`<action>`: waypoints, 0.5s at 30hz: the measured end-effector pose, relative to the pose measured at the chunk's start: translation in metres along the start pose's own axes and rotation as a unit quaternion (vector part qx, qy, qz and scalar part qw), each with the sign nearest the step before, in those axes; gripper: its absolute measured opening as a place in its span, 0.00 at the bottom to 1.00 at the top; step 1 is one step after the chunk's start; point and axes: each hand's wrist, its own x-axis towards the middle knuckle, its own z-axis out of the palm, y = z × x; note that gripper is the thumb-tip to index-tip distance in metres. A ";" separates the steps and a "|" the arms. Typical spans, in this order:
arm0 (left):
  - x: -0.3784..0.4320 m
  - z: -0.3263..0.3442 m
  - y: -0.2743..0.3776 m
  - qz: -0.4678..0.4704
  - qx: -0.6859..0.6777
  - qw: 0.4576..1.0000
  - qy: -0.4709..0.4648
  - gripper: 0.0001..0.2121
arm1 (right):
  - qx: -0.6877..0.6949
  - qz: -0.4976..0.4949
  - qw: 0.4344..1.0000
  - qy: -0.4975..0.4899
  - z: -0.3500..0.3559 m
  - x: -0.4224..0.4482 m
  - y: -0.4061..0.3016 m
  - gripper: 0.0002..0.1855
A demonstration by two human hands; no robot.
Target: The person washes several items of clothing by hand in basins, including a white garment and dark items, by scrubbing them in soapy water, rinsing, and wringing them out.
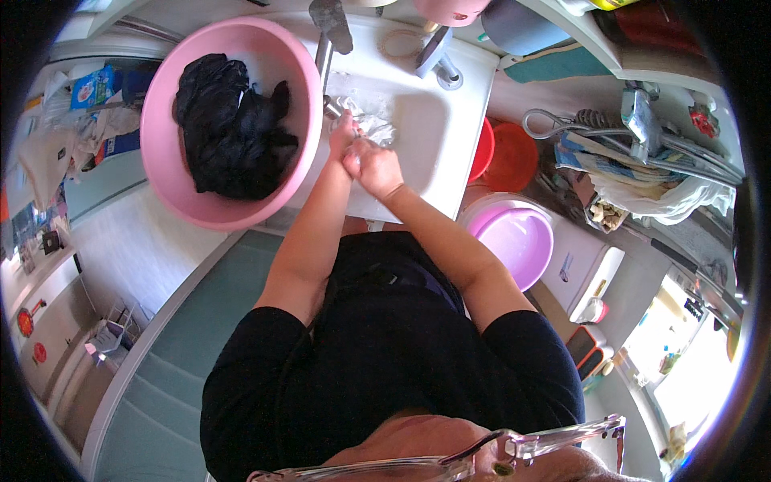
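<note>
Over the white sink point(464, 114), my left hand point(341, 140) and my right hand point(374, 167) are pressed together. Both are closed around a wet white cloth point(378, 128), whose crumpled folds spread beyond my knuckles. The part of it inside my fists is hidden. Just past my left hand is the metal faucet point(330, 107). A large pink basin point(158, 150) stands left of my hands, overlapping the sink's edge in view. Dark, bunched-up clothing point(241, 138) lies inside it.
A grey drain fitting point(449, 75) is at the sink's far right. Red buckets point(512, 156) and a purple basin point(521, 247) stand low on the right. A shower hose point(593, 128) hangs beyond them. A sliding glass panel point(199, 337) is at left.
</note>
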 end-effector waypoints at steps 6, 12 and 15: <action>-0.047 0.028 0.008 -0.045 -0.091 0.992 -0.081 0.13 | -0.048 0.229 0.967 -0.104 -0.027 0.039 0.061 0.23; -0.040 0.016 0.018 0.003 -0.125 0.985 -0.116 0.14 | 0.441 0.531 0.683 -0.239 -0.056 0.027 0.041 0.25; -0.020 -0.009 0.015 -0.002 -0.124 0.962 -0.242 0.17 | 0.602 0.471 0.609 -0.213 -0.049 0.010 0.053 0.14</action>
